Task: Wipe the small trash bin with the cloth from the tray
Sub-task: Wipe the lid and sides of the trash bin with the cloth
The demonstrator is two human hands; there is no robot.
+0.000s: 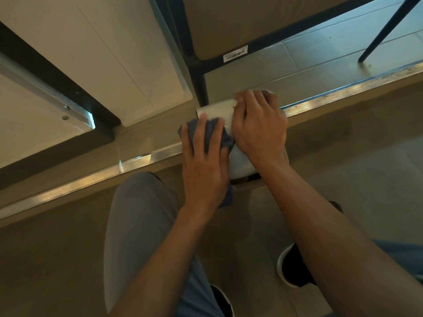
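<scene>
A small white trash bin [219,110] stands on the floor at a metal threshold strip, mostly covered by my hands. My left hand [204,161] lies on a grey-blue cloth [211,133] and presses it against the bin's left side with the fingers fairly straight. The cloth's tail hangs out below my palm. My right hand [259,126] curls over the bin's right side and top and holds it. The bin's lower white body [239,163] shows between my wrists.
A black table leg [201,88] rises just behind the bin, and a dark chair leg [386,26] stands at the far right. A white cabinet door [128,65] is at the left. The metal threshold strip [91,179] crosses the floor. My knee [142,216] and shoes are below.
</scene>
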